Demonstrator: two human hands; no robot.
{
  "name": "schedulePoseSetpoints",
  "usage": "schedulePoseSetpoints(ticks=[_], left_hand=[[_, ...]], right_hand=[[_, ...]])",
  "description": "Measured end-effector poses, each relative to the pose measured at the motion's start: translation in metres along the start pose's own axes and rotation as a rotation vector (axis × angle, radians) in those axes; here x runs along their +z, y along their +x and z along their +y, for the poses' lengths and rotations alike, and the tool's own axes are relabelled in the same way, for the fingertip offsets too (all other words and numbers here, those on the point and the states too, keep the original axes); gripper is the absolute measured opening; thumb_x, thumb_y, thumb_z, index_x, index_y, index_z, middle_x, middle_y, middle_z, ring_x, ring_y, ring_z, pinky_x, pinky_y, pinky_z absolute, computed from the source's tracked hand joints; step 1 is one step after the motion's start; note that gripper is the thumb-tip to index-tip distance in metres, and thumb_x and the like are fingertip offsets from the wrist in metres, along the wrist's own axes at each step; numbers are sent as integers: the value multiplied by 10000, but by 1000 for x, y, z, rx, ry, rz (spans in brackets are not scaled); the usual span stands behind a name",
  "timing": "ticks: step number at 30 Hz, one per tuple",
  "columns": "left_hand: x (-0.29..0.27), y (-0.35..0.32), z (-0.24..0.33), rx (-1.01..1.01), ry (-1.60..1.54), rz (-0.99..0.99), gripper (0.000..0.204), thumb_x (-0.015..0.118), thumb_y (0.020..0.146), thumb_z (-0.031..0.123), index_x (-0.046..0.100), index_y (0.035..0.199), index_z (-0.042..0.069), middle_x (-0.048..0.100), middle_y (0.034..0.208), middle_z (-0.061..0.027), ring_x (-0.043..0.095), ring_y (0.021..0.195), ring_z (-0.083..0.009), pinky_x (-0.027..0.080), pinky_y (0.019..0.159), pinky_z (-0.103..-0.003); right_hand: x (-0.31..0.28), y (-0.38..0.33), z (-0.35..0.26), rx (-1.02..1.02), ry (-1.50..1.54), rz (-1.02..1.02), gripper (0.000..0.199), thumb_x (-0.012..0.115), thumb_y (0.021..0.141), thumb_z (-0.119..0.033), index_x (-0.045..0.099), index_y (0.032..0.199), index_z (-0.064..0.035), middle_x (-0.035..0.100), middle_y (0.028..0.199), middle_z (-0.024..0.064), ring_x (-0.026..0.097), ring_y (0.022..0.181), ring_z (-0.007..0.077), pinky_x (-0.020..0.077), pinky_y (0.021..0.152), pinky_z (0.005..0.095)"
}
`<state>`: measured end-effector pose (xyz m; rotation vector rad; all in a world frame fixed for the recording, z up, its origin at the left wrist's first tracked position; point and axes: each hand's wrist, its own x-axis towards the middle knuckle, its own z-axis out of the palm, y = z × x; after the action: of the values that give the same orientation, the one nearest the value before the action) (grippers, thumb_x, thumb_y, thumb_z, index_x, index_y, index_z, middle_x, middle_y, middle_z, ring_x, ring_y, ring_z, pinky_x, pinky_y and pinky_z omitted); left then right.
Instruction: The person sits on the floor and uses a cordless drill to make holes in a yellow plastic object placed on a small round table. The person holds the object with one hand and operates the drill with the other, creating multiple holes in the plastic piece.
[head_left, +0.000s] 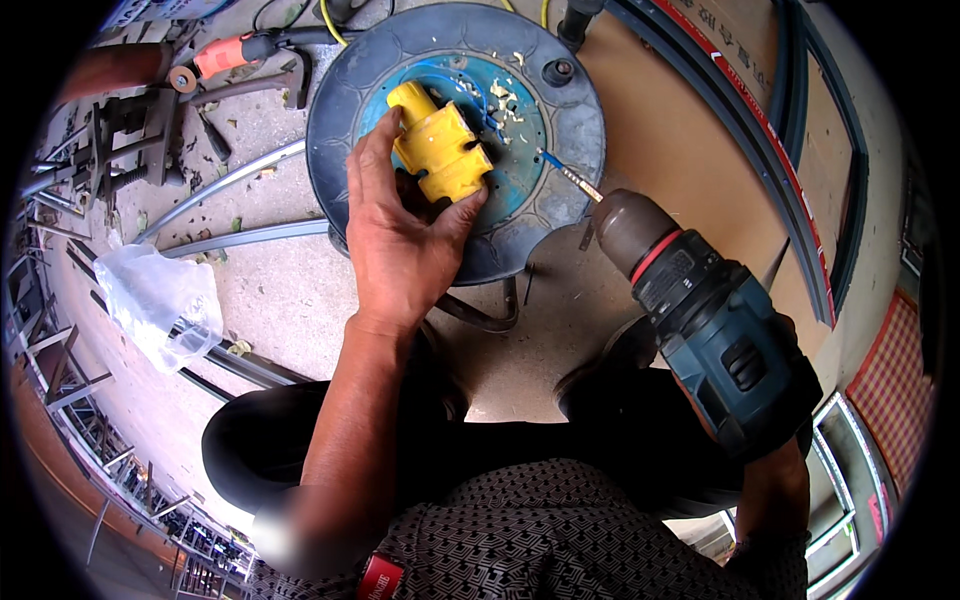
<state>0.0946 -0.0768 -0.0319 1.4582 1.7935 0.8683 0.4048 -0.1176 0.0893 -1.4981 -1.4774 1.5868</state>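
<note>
A yellow plastic housing (440, 140) with rounded lobes and notches is gripped by my left hand (400, 240), thumb at its near right side and fingers along its left. It is held over a round black cable reel (340, 110) with a blue middle. My right hand (697, 408), mostly hidden behind the tool, is wrapped round the grip of a dark teal cordless drill (720, 330). The drill's bit (572, 178), blue at its tip, points up and left toward the reel, apart from the housing. Pale shavings (505, 100) and a thin blue wire (475, 85) lie on the reel.
Left of the reel lie an orange angle grinder (225, 55), a hammer (270, 88), metal strips (250, 235) and a clear plastic bag (165, 300). Cardboard (680, 130) and long dark frame strips (770, 130) lie at the right. Another person's arm (120, 70) shows at the far left.
</note>
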Motion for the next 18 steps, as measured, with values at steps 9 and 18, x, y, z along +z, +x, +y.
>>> schedulePoseSetpoints(ticks=[9, 18], left_hand=[[5, -3, -3, -6, 64, 35, 1003, 987, 799, 188, 414, 1605, 16, 533, 1498, -211, 613, 1343, -381, 542, 1124, -446], [7, -4, 1, 6, 136, 30, 1011, 967, 829, 229, 380, 1624, 20, 493, 1527, -238, 601, 1351, -433, 531, 1143, -468]], right_hand=[[2, 4, -2, -87, -18, -18, 481, 836, 909, -323, 714, 1210, 32, 730, 1033, 92, 727, 900, 164, 598, 803, 330], [4, 8, -2, -143, -36, -37, 468, 856, 900, -314, 717, 1200, 17, 730, 1031, 90, 736, 894, 176, 605, 792, 331]])
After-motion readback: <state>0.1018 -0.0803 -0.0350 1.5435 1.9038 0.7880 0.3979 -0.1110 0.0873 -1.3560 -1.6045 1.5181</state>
